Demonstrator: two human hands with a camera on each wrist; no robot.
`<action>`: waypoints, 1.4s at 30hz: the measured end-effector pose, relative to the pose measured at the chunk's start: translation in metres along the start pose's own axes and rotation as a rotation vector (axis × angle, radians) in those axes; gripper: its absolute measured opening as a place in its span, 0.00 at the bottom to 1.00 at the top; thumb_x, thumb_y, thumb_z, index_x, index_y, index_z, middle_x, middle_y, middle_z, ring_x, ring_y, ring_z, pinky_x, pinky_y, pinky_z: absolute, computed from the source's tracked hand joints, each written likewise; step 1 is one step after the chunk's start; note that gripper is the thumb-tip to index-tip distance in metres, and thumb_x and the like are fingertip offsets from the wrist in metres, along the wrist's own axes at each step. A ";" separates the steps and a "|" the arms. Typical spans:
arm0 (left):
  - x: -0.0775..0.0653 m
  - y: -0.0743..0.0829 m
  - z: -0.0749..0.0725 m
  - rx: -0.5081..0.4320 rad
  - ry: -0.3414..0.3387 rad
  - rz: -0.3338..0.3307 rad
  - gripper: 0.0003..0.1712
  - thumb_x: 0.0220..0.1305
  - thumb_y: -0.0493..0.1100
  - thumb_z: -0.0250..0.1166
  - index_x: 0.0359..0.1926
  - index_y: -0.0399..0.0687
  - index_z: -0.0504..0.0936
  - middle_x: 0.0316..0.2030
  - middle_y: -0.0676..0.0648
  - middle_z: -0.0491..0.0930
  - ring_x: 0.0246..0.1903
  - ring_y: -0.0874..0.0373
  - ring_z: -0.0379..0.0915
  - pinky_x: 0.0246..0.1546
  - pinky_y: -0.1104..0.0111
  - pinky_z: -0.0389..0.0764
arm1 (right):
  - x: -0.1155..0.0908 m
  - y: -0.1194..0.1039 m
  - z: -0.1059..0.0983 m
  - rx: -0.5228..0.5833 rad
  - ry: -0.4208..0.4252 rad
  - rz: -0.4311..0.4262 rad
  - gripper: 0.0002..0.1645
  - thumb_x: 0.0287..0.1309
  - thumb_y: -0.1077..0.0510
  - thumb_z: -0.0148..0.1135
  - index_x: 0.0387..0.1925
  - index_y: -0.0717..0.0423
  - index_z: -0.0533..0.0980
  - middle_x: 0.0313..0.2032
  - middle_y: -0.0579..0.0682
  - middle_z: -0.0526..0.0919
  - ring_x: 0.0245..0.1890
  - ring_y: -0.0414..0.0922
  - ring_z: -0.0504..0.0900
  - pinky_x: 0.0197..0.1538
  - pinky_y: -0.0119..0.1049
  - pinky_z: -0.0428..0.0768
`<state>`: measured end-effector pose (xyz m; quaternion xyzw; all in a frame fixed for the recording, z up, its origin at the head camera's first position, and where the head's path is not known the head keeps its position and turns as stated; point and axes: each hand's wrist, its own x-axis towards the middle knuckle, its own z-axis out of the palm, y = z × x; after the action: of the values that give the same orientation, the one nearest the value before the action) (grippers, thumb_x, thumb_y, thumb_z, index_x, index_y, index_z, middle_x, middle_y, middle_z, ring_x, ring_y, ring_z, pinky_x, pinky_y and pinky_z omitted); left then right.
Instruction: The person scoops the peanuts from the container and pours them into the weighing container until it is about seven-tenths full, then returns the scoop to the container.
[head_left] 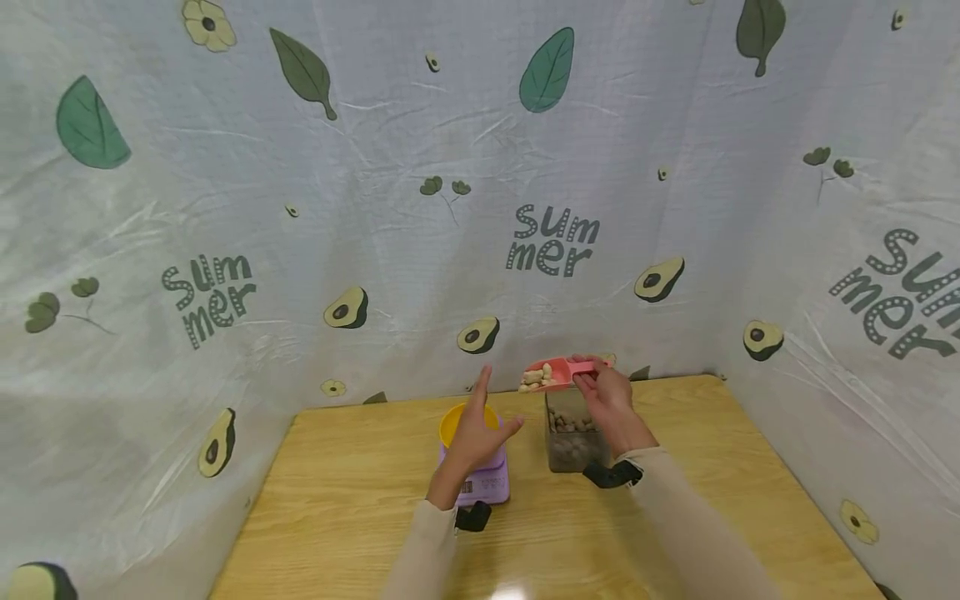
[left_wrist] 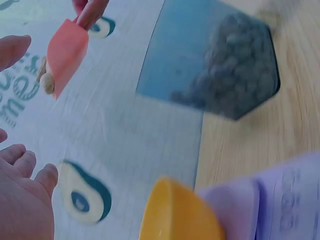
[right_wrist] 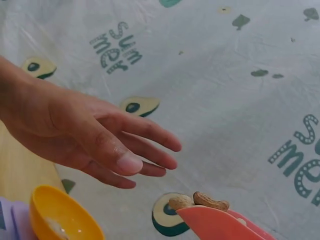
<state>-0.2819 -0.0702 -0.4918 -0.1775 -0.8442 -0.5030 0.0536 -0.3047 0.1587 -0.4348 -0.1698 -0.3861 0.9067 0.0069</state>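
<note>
My right hand (head_left: 609, 400) grips the handle of a pink scoop (head_left: 558, 372), raised over a clear plastic box (head_left: 576, 450). In the scoop lie several unshelled peanuts (head_left: 534, 377), also visible at its lip in the right wrist view. More peanuts fill the lower part of the box. My left hand (head_left: 476, 433) hovers with fingers spread and holds nothing; the right wrist view shows it beside the scoop, apart from it. Below the left hand, a yellow bowl (head_left: 450, 423) sits on a purple kitchen scale (head_left: 491, 483), partly hidden by that hand.
The wooden table (head_left: 337, 492) carries the scale on the left and the box on the right. A white plastic sheet (head_left: 405, 250) printed with avocados and leaves hangs behind the table and along both sides.
</note>
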 end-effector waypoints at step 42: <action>-0.035 -0.094 -0.034 0.097 -0.057 -0.270 0.62 0.54 0.57 0.73 0.76 0.37 0.47 0.75 0.34 0.51 0.72 0.35 0.53 0.71 0.41 0.57 | 0.025 0.139 0.053 -0.716 -0.097 -0.382 0.15 0.74 0.57 0.48 0.47 0.63 0.77 0.45 0.60 0.86 0.49 0.53 0.86 0.53 0.44 0.83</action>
<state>-0.2856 -0.1491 -0.5625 -0.0736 -0.8850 -0.4588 -0.0299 -0.3284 0.0277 -0.5057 -0.0437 -0.7018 0.7043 0.0976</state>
